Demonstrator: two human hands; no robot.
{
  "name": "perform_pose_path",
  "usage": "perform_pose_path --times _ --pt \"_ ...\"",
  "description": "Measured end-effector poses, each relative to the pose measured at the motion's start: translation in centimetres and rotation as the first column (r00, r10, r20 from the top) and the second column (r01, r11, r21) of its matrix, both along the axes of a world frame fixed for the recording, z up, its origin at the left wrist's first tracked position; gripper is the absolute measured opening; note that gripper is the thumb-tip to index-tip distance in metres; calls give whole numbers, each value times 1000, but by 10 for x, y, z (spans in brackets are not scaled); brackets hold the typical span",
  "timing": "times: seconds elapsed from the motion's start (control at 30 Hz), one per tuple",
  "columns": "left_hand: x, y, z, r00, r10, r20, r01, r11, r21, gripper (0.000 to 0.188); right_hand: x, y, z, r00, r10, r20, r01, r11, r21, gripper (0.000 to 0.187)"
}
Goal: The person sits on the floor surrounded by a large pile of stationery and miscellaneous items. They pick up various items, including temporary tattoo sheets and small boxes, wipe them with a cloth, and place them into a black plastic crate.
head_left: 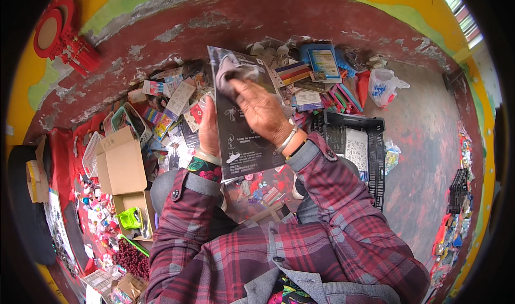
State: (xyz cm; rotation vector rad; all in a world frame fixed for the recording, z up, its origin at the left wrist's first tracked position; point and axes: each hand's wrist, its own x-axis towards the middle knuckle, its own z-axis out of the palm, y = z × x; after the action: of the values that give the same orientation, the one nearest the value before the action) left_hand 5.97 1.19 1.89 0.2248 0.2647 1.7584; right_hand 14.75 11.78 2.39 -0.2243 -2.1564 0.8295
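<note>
A flat black sheet with pale printed text and small drawings stands tilted in front of me. My left hand is closed on its left edge, with part of the fingers hidden behind it. A crumpled greyish cloth lies against the sheet's upper part, slightly blurred. My right hand is closed on this cloth, over the front of the sheet.
Loose packets and cards are heaped along the red wall. A black plastic crate stands right, near a white plastic bag. An open cardboard box, a green basket and dark red beads sit left.
</note>
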Motion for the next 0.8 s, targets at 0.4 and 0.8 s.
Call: perform_pose_path --times 0.4,0.8 --pt "-40 -9 0 979 196 60 -199 978 60 62 5 -50 6 928 334 165 -365 904 223 44" --pt "-1 -3 -17 999 9 -32 -6 994 112 61 6 -4 16 947 -242 213 150 915 374 42"
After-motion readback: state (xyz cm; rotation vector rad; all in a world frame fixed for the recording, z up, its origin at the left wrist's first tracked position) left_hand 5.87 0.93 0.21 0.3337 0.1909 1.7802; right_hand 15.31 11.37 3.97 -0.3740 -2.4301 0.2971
